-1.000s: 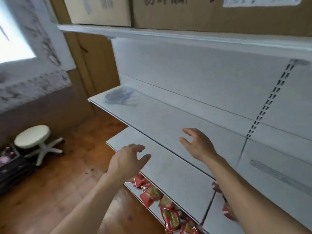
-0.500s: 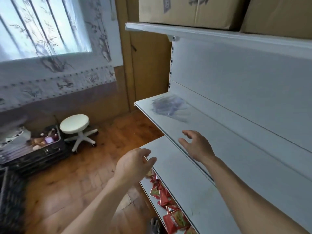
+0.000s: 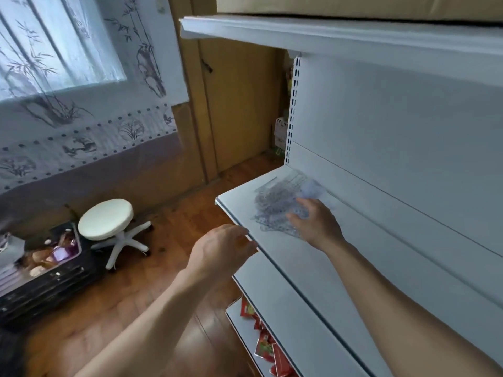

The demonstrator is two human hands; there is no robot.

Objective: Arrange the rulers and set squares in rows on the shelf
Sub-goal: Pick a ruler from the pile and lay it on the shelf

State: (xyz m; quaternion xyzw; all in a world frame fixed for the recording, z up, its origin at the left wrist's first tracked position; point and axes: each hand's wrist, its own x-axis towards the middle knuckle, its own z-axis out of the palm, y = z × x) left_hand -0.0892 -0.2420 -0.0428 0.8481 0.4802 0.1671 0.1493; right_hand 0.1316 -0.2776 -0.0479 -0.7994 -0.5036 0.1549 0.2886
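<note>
The rulers and set squares [image 3: 277, 205] lie in one loose, clear plastic pile at the far left end of the shelf [image 3: 313, 268], close to the back panel [image 3: 394, 148] and to the slotted upright. They overlap each other in many directions, so no row is made yet. I judge the task is at its very beginning: the step in hand is to reach the pile and take the first pieces from it.

The right hand [image 3: 315, 224] is flat and spread, palm down, and its fingertips [image 3: 300, 206] rest on the near right edge of the pile, or just above it; I cannot tell if they press. It has nothing closed in it. Most of the pile is beyond the fingertips and to their left, and a small part goes under the fingers. The left hand [image 3: 220, 248] is loosely curled and holds nothing. It is at the front lip of the shelf, with the pile ahead of it and a little to its right, not touching.

The next move, I think, needs the fingers to separate one thin piece from the others. The pieces are flat, smooth and transparent, so edges are hard to see and to lift. Sliding a piece toward the front lip may help. The long bare part of the shelf, toward the right forearm, gives room for the rows.
</note>
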